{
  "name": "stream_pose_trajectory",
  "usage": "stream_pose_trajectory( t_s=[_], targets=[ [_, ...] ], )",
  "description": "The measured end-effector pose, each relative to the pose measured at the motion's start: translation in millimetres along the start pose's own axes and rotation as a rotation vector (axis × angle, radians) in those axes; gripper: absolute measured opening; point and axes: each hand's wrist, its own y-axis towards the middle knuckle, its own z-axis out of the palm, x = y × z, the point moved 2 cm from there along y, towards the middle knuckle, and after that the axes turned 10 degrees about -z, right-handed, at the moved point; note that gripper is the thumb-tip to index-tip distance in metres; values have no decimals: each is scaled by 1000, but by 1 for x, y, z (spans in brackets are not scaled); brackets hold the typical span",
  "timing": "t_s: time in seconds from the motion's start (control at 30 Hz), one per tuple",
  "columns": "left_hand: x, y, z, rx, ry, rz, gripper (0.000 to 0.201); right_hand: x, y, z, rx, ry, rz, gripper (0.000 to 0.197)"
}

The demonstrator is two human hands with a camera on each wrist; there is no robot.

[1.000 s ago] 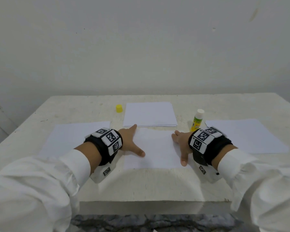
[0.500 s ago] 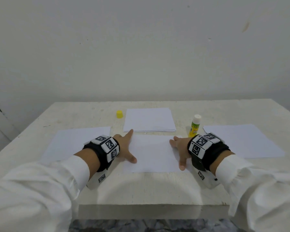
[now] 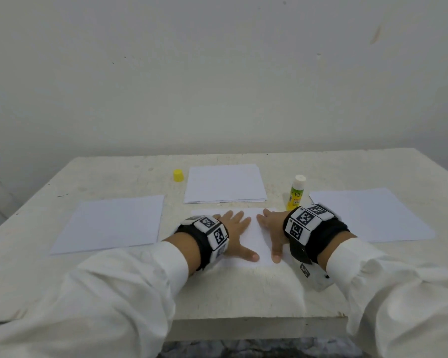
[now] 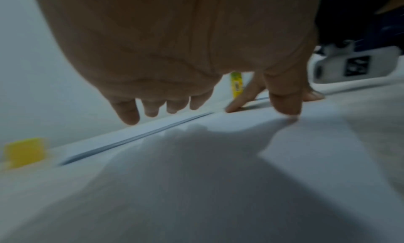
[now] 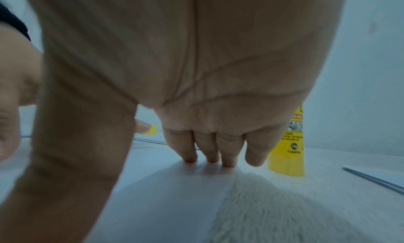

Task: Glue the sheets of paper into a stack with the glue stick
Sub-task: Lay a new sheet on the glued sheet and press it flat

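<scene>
Both hands lie flat on the middle sheet [image 3: 259,237] near the front edge of the white table [image 3: 243,295]. The left hand [image 3: 237,232] is spread palm down on the sheet's left half, thumb stretched toward the near edge; the right hand [image 3: 272,228] is spread the same way on the right half, its fingertips [image 5: 190,157] pressing the paper, and neither hand holds anything. Just beyond the sheet sits a small stack of paper [image 3: 224,183]. A single sheet [image 3: 111,223] lies to the left, another sheet [image 3: 370,214] to the right. The glue stick [image 3: 296,192] stands upright and uncapped just beyond the right wrist, between the stack and the right sheet. Its yellow cap [image 3: 178,175] rests left of the stack, well apart from the stick.
</scene>
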Motion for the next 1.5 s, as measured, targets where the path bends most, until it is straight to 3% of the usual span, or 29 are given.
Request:
stream_pose_trajectory(
  t_s=[0.4,0.5,0.67,0.87,1.0,1.2,1.23,1.33,1.5],
  targets=[
    [75,-15,0,53,48,-294,133,4,-4,-4,23,-19,-15,117],
    [74,-17,-7,52,40,-320,127,5,-5,-4,28,-33,-9,116],
    [75,-18,-16,38,-32,-370,147,5,-6,-5,23,-25,-15,115],
    [71,-24,-17,27,-101,-367,146,6,-7,-5,16,-20,-16,112],
    [71,-31,-20,21,-284,-306,135,8,-9,-5,1,0,-23,111],
    [89,-45,-14,-24,-1056,-313,99,5,-13,-4,-72,133,-45,117],
    [87,-47,-13,-20,-1100,-304,86,5,-13,-3,-91,182,-54,122],
    [86,-53,-7,-78,-946,-310,50,4,-16,1,-162,264,-79,124],
    [105,-67,-9,-239,-995,-280,41,2,-23,4,-380,505,8,74]
  ],
)
